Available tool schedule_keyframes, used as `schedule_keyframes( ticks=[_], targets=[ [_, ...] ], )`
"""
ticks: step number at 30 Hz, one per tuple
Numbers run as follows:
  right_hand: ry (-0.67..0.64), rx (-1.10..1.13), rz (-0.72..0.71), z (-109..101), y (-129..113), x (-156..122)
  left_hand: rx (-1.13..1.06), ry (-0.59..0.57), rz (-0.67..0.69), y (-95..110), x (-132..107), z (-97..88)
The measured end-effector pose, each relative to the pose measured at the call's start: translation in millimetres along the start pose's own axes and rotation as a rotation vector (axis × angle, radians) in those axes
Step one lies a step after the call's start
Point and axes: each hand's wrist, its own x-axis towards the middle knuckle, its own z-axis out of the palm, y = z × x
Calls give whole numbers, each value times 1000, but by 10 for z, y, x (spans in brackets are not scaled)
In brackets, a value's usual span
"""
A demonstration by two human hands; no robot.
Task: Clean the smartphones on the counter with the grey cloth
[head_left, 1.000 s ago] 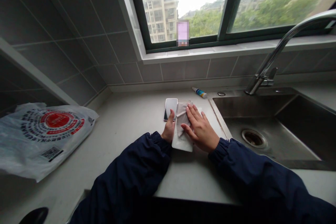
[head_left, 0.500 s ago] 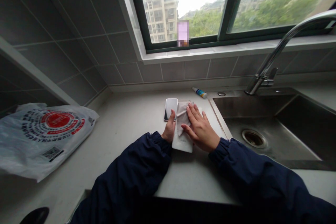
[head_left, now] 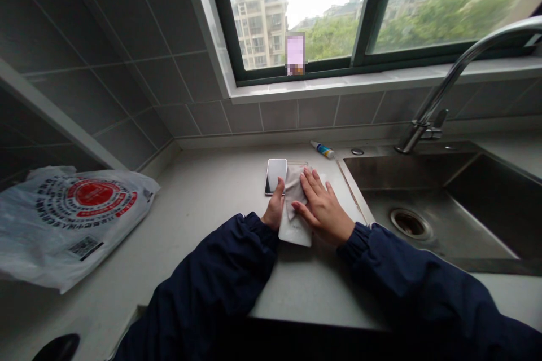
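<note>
Pressing a grey cloth [head_left: 295,187] onto a white sheet [head_left: 294,234] left of the sink [head_left: 406,172], the right hand [head_left: 324,208] lies open and flat. The half-curled left hand [head_left: 274,210] has its thumb against a phone [head_left: 276,174] just beside the cloth; whether it grips, I cannot tell.

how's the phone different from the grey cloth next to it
The smartphone is flat with a glossy screen; the grey cloth is soft and rumpled. The right hand presses the cloth; the left hand touches the phone's edge. Both lie side by side.
</note>
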Motion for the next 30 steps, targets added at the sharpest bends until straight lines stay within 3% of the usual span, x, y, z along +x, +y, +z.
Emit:
schedule_keyframes(
  ticks=[30],
  targets=[
    [-39, -21, 1, 2, -28, -10, -19, 54, 77, -16, 34, 73]
  ],
)
